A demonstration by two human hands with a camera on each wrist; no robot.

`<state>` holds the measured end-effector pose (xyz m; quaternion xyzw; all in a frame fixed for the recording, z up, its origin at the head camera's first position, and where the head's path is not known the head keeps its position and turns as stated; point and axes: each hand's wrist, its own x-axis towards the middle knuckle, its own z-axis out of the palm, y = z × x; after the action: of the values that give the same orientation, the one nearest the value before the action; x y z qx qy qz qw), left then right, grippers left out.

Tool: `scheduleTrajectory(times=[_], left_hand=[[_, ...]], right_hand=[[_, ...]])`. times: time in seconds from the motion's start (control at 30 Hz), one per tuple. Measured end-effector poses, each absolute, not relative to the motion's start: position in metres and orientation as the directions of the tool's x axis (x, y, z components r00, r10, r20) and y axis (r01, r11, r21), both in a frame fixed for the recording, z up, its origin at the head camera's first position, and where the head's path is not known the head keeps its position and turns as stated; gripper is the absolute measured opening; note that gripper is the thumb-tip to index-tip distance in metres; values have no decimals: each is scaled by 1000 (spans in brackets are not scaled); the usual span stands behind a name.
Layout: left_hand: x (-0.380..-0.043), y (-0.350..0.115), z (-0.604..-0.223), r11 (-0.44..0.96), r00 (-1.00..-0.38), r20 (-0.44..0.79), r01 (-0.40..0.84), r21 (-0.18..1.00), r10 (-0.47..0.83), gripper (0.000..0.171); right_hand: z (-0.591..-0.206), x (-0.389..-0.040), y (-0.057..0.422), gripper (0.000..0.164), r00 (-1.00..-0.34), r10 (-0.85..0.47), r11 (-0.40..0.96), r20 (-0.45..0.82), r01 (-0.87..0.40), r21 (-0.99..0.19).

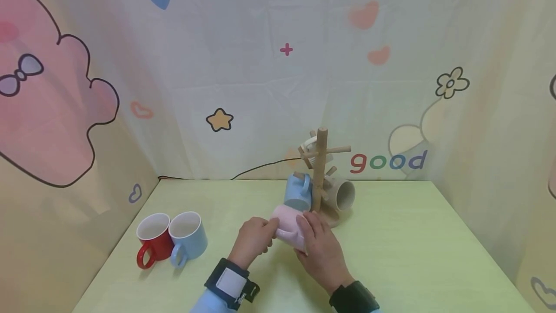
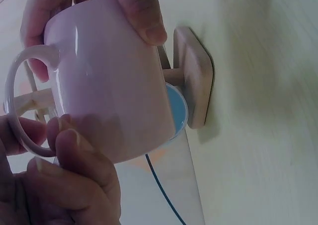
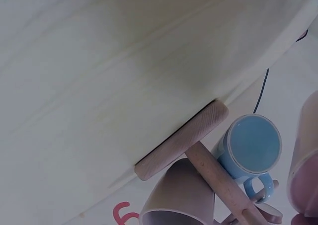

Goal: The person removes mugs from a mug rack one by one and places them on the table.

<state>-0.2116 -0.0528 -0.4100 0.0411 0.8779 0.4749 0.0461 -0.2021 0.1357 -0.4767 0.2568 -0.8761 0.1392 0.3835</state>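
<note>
Both hands hold a pink mug (image 1: 287,223) in front of a wooden mug tree (image 1: 320,173). The mug lies tipped on its side, above the table. At its left end, my left hand (image 1: 254,241) pinches it; the left wrist view shows those fingertips at the mug's handle (image 2: 17,93). My right hand (image 1: 322,251) grips the opposite end, with thumb and fingers on either side. Behind the pink mug, a light blue mug (image 1: 298,191) hangs on the tree, and a beige mug (image 1: 343,194) hangs at the right. Part of the pink mug (image 3: 307,170) edges into the right wrist view.
A red mug (image 1: 161,243) and another light blue mug (image 1: 191,235) stand side by side on the table (image 1: 412,255) at the left, handles toward me. A whitish mug (image 1: 309,145) hangs high on the tree, partly hidden. A printed curtain (image 1: 260,86) closes off the back.
</note>
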Motion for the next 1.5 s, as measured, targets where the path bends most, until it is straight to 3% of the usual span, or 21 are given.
scheduleTrajectory(times=[0.67, 0.93, 1.1, 1.27, 1.5], left_hand=[[-214, -53, -410, 452, -996, -36, 4, 892, 79, 43], [-213, -52, -407, 338, -996, -51, -23, 941, 73, 41], [-214, -51, -404, 350, -998, 22, 43, 936, 62, 37], [-214, -57, -407, 494, -990, 140, 139, 858, 35, 34], [-214, -68, -415, 653, -960, 279, 212, 727, 1, 32]], right_hand=[[-477, -198, 130, 91, -584, -338, 846, 738, -532, -33], [-478, -199, 130, 92, -544, -335, 833, 769, -552, -28], [-481, -200, 130, 85, -505, -329, 808, 798, -587, -38], [-481, -201, 135, 73, -565, -265, 825, 782, -552, -119], [-473, -201, 147, 64, -754, -161, 856, 636, -428, -291]])
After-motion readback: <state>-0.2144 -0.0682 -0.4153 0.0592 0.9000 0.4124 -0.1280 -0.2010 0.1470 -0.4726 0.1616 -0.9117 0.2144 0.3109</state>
